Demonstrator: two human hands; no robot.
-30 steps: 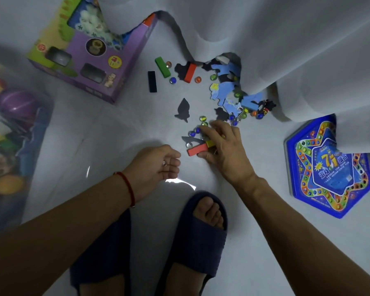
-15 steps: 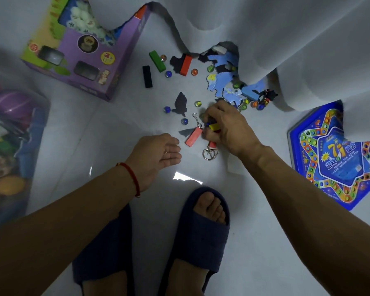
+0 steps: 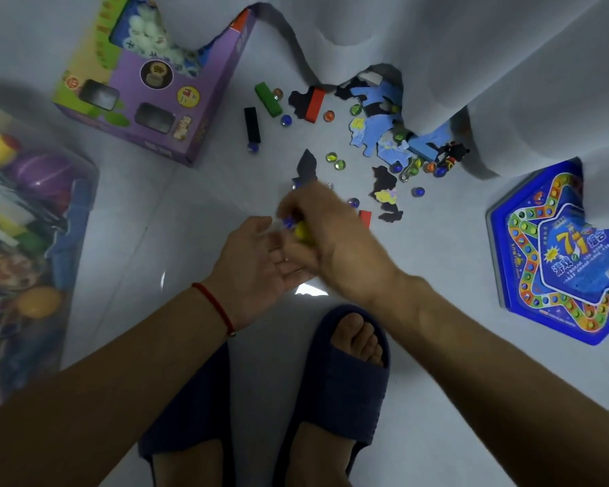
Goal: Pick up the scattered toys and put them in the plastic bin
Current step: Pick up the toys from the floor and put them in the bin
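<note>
- The right hand (image 3: 334,237) is curled closed around a small yellow piece (image 3: 303,230) and a blue marble (image 3: 288,223). It has lifted off the floor, where it was gathering toys half a second ago, and is blurred with motion.
- The left hand (image 3: 257,265) lies palm-up with loosely spread fingers, directly under the right hand's fingertips and touching them. It has turned from palm-down to this cupped pose. Whether anything lies in the palm cannot be told.
- A red block (image 3: 365,217) lies on the white floor (image 3: 197,212) just right of the right hand. The metal ring puzzle seen earlier near it is out of sight now.
- Beyond the right hand, loose marbles (image 3: 335,161), dark puzzle pieces (image 3: 384,181) and blue puzzle pieces (image 3: 370,131) are scattered, much as before.
- Farther beyond the right hand lie a green block (image 3: 268,99), a black block (image 3: 252,124) and a red-and-black block (image 3: 313,104), near the edge of a white curtain (image 3: 471,58).
- The clear plastic bin (image 3: 25,233), already holding toys, stands well to the left of the hands at the picture's edge.
- A purple toy box (image 3: 148,86) sits beyond the bin, far left of the right hand.
- A blue star-shaped game tin (image 3: 559,261) lies well to the right of the right hand.
- Two feet in dark slippers (image 3: 338,374) stand below the hands.
</note>
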